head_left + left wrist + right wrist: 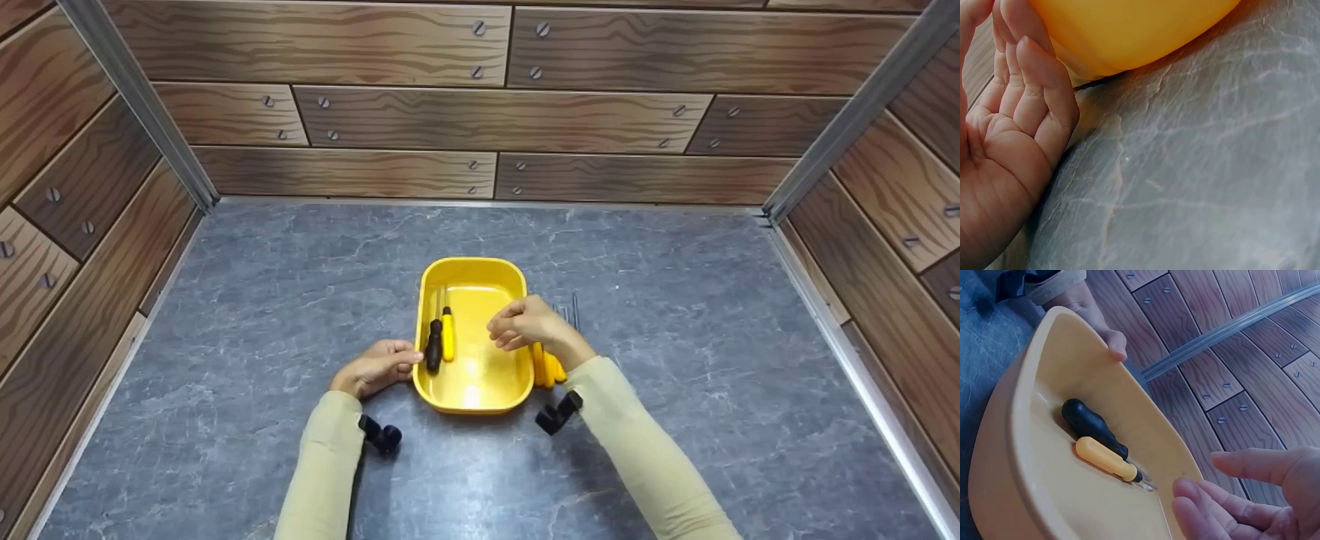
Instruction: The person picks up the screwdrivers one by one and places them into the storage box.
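Note:
A yellow plastic bin (474,397) sits on the grey floor panel in front of me. Inside it, along the left wall, lie a black-handled screwdriver (434,346) and a yellow-handled screwdriver (448,335) side by side. My left hand (379,366) holds the bin's left rim, its thumb over the edge and its fingers along the outer wall (1145,28). Over the bin's right side hovers my right hand (531,324), fingers loosely bent with a gap to the thumb and nothing between them. Just outside the right wall lie several yellow-handled tools (551,367), partly hidden by my right hand and wrist.
Wood-patterned walls (345,172) enclose the grey marbled surface (300,277) at the back and both sides. Metal strips (847,322) run along the edges and corners. A black wrist camera (559,412) is strapped to each sleeve.

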Motion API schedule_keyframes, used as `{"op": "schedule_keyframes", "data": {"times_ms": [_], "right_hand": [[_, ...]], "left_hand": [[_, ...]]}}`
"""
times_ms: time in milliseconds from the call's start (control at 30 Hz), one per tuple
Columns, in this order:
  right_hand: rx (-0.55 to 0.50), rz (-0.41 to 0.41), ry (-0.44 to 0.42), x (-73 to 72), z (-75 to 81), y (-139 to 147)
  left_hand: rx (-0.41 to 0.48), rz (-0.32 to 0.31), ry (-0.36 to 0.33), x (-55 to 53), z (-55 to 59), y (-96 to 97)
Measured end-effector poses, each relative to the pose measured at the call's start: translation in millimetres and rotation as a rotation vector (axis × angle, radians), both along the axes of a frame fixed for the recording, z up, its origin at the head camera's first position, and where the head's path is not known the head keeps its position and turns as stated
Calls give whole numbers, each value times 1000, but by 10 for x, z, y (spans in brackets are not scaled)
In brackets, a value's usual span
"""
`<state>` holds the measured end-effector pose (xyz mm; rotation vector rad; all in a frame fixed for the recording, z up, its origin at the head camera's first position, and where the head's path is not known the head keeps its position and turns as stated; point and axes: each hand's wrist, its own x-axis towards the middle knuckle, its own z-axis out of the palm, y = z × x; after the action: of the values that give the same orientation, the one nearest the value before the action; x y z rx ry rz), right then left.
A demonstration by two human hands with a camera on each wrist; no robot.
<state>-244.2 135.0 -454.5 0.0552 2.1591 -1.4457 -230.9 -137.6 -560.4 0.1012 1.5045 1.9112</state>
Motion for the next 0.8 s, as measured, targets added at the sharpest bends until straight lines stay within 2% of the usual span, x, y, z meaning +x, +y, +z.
{"op": "schedule_keyframes", "data": {"times_ms": [233, 467, 800], "right_hand": [[-55, -41, 31, 29, -2, 162], [-67, -90, 23, 33, -31, 315], [-72, -102, 13, 40, -41, 416]], "left_hand": [[6, -1, -12, -6, -8, -5], [12, 5, -15, -6, -10, -20], [7, 7, -15, -6, -9, -10]]}}
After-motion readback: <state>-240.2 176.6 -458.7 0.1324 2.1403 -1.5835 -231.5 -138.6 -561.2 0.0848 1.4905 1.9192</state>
